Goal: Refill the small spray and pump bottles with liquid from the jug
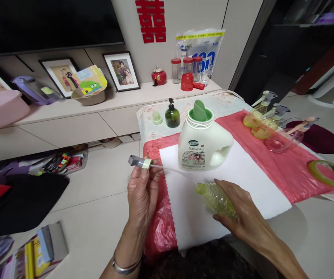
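Between its fingers my left hand (143, 186) grips a spray nozzle (139, 161) with a grey head and pale green collar. A thin clear dip tube (172, 169) runs from the nozzle toward the mouth of a small yellow-green bottle (217, 199); whether its end is inside I cannot tell. My right hand (241, 213) is wrapped around that bottle, which is tilted with its mouth to the left. Behind my hands, a large white detergent jug (197, 143) stands on a white cloth (260, 190), its neck open and a green cup-like piece (200, 111) resting in it.
A dark green pump bottle (172, 116) and a pale green soap dish (156, 117) stand at the table's back. To the right are several spray bottles (262, 128) and a tape roll (328, 173) on red plastic (289, 174). Picture frames line the cabinet (82, 126).
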Demonstrator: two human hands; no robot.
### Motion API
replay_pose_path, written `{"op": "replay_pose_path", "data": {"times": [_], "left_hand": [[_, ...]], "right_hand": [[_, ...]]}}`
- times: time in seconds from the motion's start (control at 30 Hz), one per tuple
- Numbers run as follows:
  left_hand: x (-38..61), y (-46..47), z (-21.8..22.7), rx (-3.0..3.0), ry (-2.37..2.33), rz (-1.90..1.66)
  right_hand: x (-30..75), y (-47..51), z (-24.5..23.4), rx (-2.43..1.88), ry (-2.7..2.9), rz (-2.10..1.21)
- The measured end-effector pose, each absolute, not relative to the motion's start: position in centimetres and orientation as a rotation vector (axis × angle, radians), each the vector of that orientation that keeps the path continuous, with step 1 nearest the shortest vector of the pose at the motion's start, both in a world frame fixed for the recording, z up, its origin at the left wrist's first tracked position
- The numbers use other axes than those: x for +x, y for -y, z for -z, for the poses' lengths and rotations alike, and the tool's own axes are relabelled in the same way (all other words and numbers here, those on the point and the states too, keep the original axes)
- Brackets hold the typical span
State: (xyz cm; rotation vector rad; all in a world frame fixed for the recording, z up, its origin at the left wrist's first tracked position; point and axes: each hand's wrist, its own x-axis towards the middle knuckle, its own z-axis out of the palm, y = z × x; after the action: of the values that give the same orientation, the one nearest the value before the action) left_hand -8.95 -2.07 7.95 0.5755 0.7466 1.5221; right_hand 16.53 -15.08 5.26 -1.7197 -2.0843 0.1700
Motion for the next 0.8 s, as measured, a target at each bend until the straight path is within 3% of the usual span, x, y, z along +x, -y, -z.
{"op": "replay_pose_path", "data": {"times": [0.43,0.8], "left_hand": [[-6.7,4.8,-6.9,0.794,-0.760,-1.357],[-5.9,6.2,-5.2,0.821,-0.762,-1.180]], "right_hand": [[13.6,13.9,-5.4,-1.613,1.914,-0.507],[12.2,13.4,-5.7,-1.551,1.810,-0.583]]}}
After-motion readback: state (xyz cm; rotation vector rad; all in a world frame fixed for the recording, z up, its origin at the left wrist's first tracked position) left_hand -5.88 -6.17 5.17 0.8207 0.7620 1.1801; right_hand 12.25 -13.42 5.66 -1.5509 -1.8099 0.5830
